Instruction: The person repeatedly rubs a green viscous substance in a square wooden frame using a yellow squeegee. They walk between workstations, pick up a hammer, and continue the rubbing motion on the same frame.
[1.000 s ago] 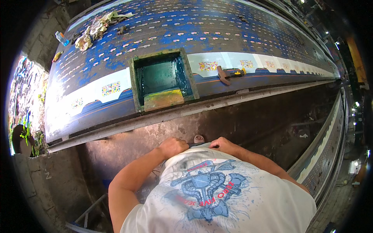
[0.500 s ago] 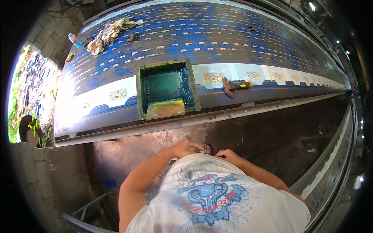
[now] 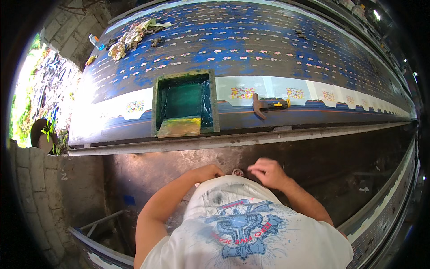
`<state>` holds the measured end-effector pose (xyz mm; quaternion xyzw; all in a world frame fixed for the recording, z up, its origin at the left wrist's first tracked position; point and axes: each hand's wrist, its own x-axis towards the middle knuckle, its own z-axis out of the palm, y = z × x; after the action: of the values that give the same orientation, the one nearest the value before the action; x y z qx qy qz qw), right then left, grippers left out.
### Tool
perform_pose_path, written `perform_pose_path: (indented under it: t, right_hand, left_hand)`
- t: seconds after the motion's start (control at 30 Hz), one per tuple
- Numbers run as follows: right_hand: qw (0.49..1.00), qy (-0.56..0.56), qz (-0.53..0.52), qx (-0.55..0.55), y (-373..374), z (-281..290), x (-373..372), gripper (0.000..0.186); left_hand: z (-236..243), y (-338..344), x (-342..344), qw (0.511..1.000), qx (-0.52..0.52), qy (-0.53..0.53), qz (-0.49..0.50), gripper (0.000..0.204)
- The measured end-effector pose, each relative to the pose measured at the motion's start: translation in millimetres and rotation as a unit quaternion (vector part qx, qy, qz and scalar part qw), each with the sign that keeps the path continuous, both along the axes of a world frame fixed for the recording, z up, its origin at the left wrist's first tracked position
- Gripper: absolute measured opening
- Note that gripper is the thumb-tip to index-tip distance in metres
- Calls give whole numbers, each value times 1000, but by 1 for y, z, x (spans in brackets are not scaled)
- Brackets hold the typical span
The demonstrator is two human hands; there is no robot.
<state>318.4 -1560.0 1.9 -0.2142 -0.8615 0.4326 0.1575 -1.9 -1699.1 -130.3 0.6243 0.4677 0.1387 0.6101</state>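
My left hand [image 3: 209,171] is at the waist by the front of my white shirt [image 3: 215,197], its fingertips hidden by the cloth. My right hand [image 3: 268,172] is raised a little off the shirt, fingers curled and slightly blurred; whether anything small is in them I cannot make out. Beyond my hands, on the long table, lies a wooden screen-printing frame [image 3: 213,103] with dark green inside. A paint-stained wooden block [image 3: 180,127] leans at its near side. To its right rests a claw hammer [image 3: 271,104] with a black and yellow handle.
A pale strip printed with colourful patches [image 3: 262,85] runs along the paint-stained table [image 3: 251,119]. Crumpled rags [image 3: 130,36] and a bottle [image 3: 96,42] sit at the far left. A metal rail [image 3: 188,142] edges the table; another long table [image 3: 380,219] stands at right.
My right hand has lifted away from the shirt front, up and slightly forward. My left hand has drawn back left, its outstretched finger no longer showing. The view has shifted slightly.
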Motion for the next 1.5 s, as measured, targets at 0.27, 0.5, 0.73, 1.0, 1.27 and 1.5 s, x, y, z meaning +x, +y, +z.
perform_pose_path:
  t: [0.27,0.5,0.73,1.0,1.27,1.5]
  right_hand:
    - [901,31,-97,422,163,59,-33,30]
    - [920,-99,-24,378,200,42,-61,36]
    - [921,-204,-65,326,192,56,-80,35]
    - [926,-10,-344,157,104,81,-100,30]
    - [867,190,-436,-148,-37,62,-135,44]
    - [791,291,-441,-310,-85,46,-150,46]
  left_hand:
    - [52,-34,11,965,5,56,254,27]
    - [150,-71,-25,879,119,-33,460,28]
    - [186,-34,-151,704,335,-11,626,25]
    - [147,30,-222,751,369,22,548,51]
    - [148,50,-219,785,319,67,527,66]
    - [128,54,-224,791,302,110,520,66]
